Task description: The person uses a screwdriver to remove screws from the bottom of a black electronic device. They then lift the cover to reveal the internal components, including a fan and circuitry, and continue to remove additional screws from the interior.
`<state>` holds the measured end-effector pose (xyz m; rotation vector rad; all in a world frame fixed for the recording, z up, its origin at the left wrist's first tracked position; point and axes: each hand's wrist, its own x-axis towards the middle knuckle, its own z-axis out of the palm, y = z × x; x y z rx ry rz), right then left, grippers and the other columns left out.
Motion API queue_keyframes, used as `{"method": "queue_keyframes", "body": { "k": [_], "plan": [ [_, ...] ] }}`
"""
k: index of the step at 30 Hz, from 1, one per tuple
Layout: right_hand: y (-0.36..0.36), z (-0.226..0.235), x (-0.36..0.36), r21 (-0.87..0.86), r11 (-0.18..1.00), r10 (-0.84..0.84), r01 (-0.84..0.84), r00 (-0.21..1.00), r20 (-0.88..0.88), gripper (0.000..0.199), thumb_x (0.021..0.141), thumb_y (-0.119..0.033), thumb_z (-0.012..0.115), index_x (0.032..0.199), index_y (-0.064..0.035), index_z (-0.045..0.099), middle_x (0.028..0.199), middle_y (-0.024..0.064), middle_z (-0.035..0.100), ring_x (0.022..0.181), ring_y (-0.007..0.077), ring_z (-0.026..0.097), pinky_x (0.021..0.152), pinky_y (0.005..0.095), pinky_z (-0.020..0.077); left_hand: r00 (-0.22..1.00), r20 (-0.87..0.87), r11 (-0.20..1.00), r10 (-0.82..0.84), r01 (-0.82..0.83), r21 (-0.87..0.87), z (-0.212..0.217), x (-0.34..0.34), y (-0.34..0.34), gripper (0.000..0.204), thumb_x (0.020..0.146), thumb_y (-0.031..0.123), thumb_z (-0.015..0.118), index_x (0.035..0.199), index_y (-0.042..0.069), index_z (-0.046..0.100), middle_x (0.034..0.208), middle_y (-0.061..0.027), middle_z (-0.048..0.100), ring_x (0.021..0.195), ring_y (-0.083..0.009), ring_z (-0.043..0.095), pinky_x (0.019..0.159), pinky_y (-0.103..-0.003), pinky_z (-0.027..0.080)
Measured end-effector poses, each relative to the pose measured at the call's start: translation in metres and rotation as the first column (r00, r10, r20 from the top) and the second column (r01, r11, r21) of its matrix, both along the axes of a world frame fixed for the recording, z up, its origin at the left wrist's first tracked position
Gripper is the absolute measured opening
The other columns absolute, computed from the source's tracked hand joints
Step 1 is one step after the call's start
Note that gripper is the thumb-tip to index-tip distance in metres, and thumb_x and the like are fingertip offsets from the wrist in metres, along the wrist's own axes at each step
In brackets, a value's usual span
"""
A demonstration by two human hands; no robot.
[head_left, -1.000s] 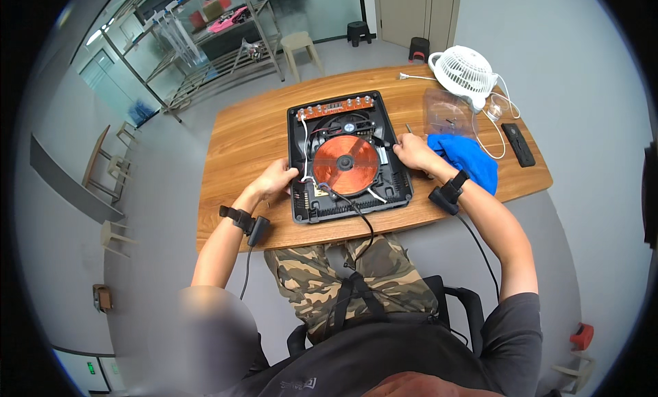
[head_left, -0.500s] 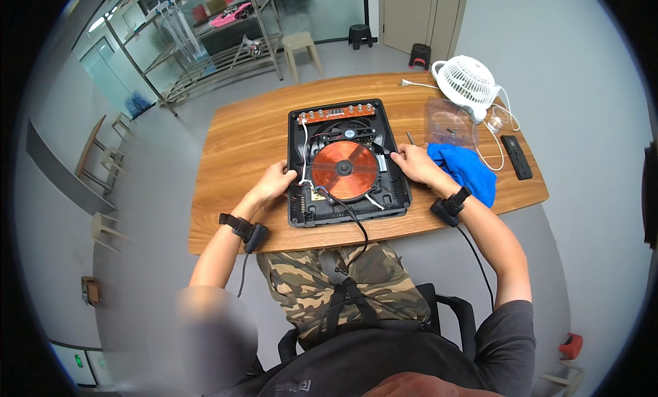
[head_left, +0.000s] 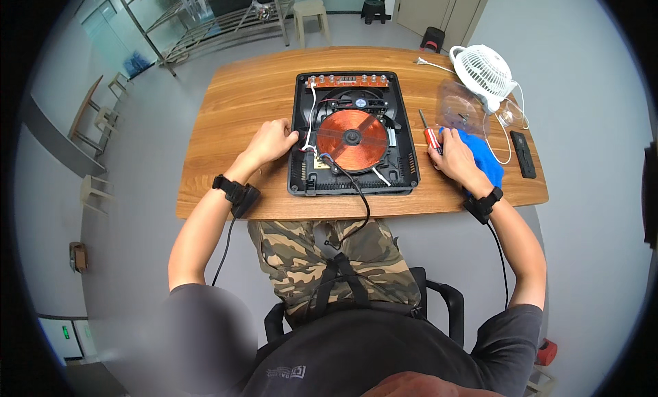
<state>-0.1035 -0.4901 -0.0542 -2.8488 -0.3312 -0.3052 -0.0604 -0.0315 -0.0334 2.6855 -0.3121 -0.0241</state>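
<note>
An opened induction cooker [head_left: 301,181], a black housing with a round copper coil [head_left: 336,147], lies on the wooden table in front of me. Across its far end runs an orange circuit board [head_left: 347,81]. My left hand [head_left: 273,142] is closed at the housing's left rim, its thumb on the edge; the other fingers are partly hidden. To the right of the housing, my right hand [head_left: 456,156] has its fingers around the red handle of a screwdriver [head_left: 430,138]. The screwdriver's metal shaft points away from me. Beside that hand lies a blue cloth [head_left: 483,157].
A clear plastic tray [head_left: 449,102] with small parts stands at the right. Behind it is a white fan [head_left: 483,71] with its cord. A black strip-shaped object [head_left: 523,154] lies near the right edge. The cooker's black cord [head_left: 365,208] hangs over the front edge.
My right hand has left the cooker's right rim and moved right to the screwdriver, closing on it. My left hand remains at the left rim. The view has shifted.
</note>
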Motion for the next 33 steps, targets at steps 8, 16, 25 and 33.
{"method": "queue_keyframes", "body": {
  "k": [8,16,25,33],
  "plan": [
    [0.004,-0.012,0.006,-0.092,0.995,-0.053,0.04,0.989,-0.137,0.041,0.094,-0.03,0.067,0.113,0.0041,0.054,0.103,0.0301,0.068,0.09,0.0488,0.067,0.077,0.0545,0.0548,1.0,-0.008,1.0,0.013,-0.013,-0.004,-0.003,-0.005,-0.002,0.036,0.091,0.032,0.067,0.093,-0.004,0.071,0.087,-0.0276,0.072,0.09,-0.0448,0.07,0.082,-0.051,0.055],
    [0.001,0.06,0.013,0.19,0.98,-0.054,0.053,0.999,0.002,0.03,0.092,-0.023,0.067,0.103,0.005,0.063,0.094,0.0316,0.07,0.089,0.0473,0.069,0.08,0.0514,0.055,0.999,0.017,0.998,-0.041,0.04,0.048,0.006,0.009,0.007,0.039,0.089,0.036,0.072,0.083,-0.003,0.071,0.078,-0.0232,0.071,0.077,-0.0402,0.07,0.073,-0.046,0.055],
    [0.03,0.163,0.018,0.183,0.97,0.147,-0.159,0.986,0.077,0.042,0.09,-0.034,0.075,0.101,0.0058,0.068,0.084,0.0191,0.074,0.076,0.0266,0.073,0.072,0.0347,0.0564,0.932,0.125,0.931,-0.341,0.353,-0.09,0.061,0.037,-0.052,0.025,0.088,0.026,0.073,0.098,0.004,0.075,0.088,-0.0181,0.074,0.086,-0.0342,0.073,0.08,-0.044,0.057],
    [0.072,0.176,0.05,0.197,0.903,0.374,-0.382,0.924,0.08,0.048,0.089,-0.038,0.077,0.094,0.0092,0.068,0.078,0.0232,0.071,0.073,0.0284,0.073,0.07,0.0372,0.0562,0.8,0.206,0.789,-0.564,0.595,-0.151,0.092,0.044,-0.14,0.05,0.086,0.025,0.079,0.128,0.002,0.066,0.086,-0.0149,0.073,0.082,-0.0315,0.071,0.078,-0.041,0.055]
  ]
}}
